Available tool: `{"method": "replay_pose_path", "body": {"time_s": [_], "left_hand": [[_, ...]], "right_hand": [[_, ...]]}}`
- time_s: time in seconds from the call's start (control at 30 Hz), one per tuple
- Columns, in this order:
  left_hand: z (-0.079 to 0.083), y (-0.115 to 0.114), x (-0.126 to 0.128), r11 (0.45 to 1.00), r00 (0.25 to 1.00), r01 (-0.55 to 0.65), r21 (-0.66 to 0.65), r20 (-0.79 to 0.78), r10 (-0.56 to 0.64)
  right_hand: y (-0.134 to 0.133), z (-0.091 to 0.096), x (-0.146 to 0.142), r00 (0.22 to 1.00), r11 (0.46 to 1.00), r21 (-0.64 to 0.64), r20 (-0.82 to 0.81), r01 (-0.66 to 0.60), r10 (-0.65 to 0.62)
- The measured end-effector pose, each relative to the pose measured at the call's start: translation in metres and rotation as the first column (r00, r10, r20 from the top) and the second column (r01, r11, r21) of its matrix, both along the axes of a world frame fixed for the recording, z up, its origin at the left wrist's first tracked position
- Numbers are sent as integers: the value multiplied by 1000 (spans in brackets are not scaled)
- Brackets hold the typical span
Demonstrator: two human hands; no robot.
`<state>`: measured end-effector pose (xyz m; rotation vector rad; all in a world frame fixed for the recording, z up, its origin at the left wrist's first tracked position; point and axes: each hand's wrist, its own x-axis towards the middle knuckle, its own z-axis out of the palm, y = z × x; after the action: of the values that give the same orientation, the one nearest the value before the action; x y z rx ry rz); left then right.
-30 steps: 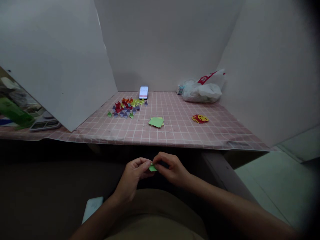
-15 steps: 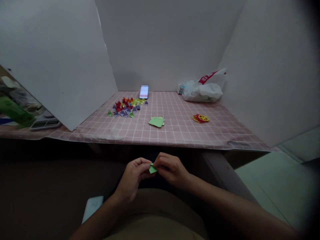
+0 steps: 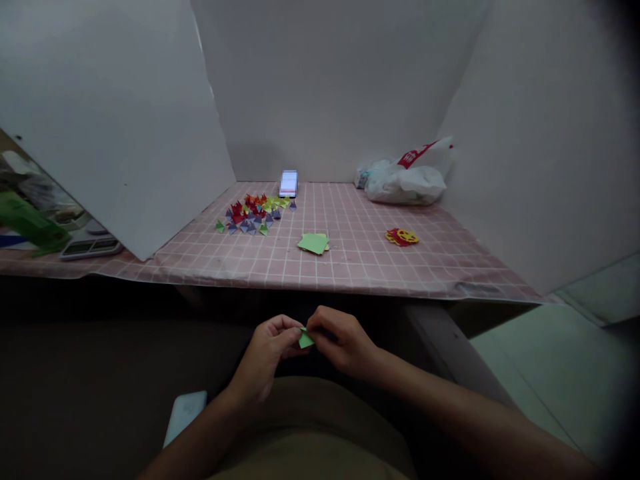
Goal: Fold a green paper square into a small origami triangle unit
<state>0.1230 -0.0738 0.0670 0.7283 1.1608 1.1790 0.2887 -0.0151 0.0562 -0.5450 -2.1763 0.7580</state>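
Green paper (image 3: 305, 338), small and folded, sits between the person's two hands, nearer the body than the edge of the tabletop (image 3: 350, 270); take it as the centre of a clock, twelve straight ahead. On the far left, at ten o'clock, is a scale (image 3: 93, 248). At eight lies a white device (image 3: 185, 413) (any marking on it is illegible). Folded paper pieces (image 3: 251, 217), mostly red, orange, yellow and purple, cluster at eleven. The left hand (image 3: 263, 353), at nine, pinches the paper's left side. A phone (image 3: 289, 183) glows just short of twelve, its text too small to read; a stack of sheets (image 3: 313, 244), green uppermost, lies at twelve. The right hand (image 3: 347, 341), at three, grips the upper right with its fingertips, so neither hand is nearer; fingers cover too much to tell the long axis. Red and yellow cutouts (image 3: 401, 237) lie between one and two. At one rests a white plastic bag (image 3: 406, 187), its pale lettering on red unreadable.
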Motion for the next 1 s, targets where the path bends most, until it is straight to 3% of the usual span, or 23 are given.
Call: {"method": "replay_pose_path", "body": {"time_s": [0.33, 0.77, 1.0], "left_hand": [[1, -1, 2, 1000, 998, 1, 19, -59, 0], [2, 1, 0, 999, 996, 18, -37, 85, -15], [4, 0, 0, 999, 999, 14, -30, 52, -12]], "right_hand": [[-3, 1, -2, 998, 994, -96, 22, 54, -52], [2, 3, 1, 998, 998, 24, 17, -64, 64], [2, 3, 0, 997, 989, 128, 31, -69, 66]]}}
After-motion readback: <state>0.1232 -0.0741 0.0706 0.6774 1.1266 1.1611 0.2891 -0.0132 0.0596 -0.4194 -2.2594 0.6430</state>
